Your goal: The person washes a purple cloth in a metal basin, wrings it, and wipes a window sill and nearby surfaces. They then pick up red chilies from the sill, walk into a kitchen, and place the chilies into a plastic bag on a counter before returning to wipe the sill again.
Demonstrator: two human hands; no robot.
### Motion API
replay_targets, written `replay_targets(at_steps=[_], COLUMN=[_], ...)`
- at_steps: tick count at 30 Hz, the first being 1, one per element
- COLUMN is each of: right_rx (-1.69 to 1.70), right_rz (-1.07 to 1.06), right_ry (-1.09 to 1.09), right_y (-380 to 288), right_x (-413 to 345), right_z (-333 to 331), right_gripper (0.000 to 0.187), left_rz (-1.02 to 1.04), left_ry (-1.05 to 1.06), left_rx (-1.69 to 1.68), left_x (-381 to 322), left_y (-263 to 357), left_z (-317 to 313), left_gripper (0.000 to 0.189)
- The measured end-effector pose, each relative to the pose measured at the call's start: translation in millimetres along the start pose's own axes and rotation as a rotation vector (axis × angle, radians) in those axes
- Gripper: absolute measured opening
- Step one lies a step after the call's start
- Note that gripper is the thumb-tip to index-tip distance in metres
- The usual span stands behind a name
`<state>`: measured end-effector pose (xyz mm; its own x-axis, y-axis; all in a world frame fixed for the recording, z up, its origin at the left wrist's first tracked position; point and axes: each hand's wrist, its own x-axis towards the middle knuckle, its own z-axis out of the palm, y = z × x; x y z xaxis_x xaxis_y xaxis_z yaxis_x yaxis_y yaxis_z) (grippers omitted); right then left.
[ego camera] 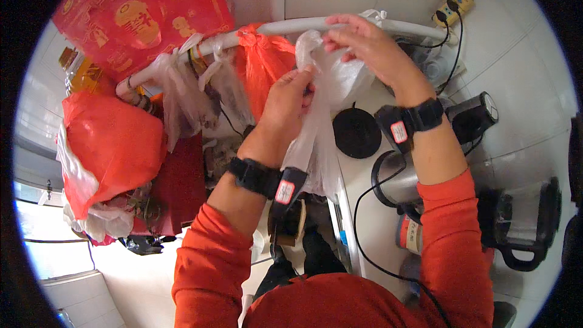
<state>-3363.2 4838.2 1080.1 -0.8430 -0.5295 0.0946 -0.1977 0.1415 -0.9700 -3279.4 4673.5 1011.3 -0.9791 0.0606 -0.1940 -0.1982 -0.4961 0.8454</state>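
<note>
A translucent white plastic bag hangs down in front of me from a pale rail. My left hand pinches its upper part between thumb and fingers. Beside the bag's looped top, my right hand is raised with the fingers apart, and they seem to hold nothing. Whether its fingertips brush the plastic is hard to tell. Another white bag hangs behind, partly covered by my right hand. Just left of my left hand a knotted orange-red plastic bag is tied to the rail.
More knotted bags and a stuffed red bag hang at the left. On the right counter are a round black pad, a steel kettle and a black-handled jug. Plugs sit in a yellow power strip. A black cable trails to my right wrist.
</note>
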Motion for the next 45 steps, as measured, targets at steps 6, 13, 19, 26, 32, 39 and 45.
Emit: replay_targets(at_steps=[6, 13, 19, 26, 32, 39, 45], right_rx=[-0.631, -0.902, -0.803, -0.872, -0.758, -0.687, -0.654], right_rz=[-0.369, -0.177, 0.162, -0.191, -0.318, -0.363, -0.414], right_ry=[0.298, 0.086, -0.340, 0.043, 0.398, 0.426, 0.254], right_y=[41.8, 52.4, 37.0, 53.0, 54.8, 42.8, 18.8], right_x=[83.7, 137.4, 160.4, 165.5, 140.0, 125.3, 140.1], right_z=[-29.3, -25.6, -35.9, -32.9, -45.8, -28.8, 25.0], right_gripper=[0.037, 0.043, 0.046, 0.045, 0.044, 0.043, 0.042], left_rz=[-0.153, 0.110, 0.582, 0.227, 0.202, -0.159, 0.066], left_ry=[0.182, 0.287, 0.100, 0.171, 0.111, 0.159, 0.116], left_rx=[0.056, 0.165, 0.378, 0.210, 0.321, 0.119, 0.383], left_x=[82.5, 146.9, 168.2, 115.2, -7.8, -77.8, -68.4], left_y=[-8.5, -24.0, -24.8, -14.5, -9.0, -1.5, -9.5], left_z=[-17.3, -17.0, -25.1, -9.2, -17.4, -56.0, -29.9], left_gripper=[0.018, 0.018, 0.015, 0.028, 0.031, 0.026, 0.035])
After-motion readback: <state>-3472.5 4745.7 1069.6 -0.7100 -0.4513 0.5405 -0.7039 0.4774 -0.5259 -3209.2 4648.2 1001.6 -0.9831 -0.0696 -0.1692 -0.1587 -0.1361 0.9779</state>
